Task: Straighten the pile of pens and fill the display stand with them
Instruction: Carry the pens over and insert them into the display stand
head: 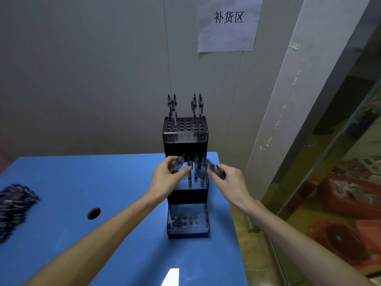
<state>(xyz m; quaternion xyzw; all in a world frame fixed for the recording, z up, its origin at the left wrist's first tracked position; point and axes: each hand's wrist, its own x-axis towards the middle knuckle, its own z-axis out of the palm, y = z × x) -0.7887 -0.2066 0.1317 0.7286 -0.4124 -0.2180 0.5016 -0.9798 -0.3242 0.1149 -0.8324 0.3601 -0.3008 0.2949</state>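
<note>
Now I'm holding a bundle of pens (176,164) in my left grip (165,178) and another in my right grip (228,179) — both hovering at the display stand (186,232) middle tier; I'm feeding one pen per hole, upright — the spare pile (14,205) is lying at the counter (86,178) left edge.

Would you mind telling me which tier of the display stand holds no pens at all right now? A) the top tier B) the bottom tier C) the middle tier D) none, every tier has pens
B: the bottom tier of the display stand shows only open holes, while pens stand in the top tier and in the middle tier between both hands.
</note>
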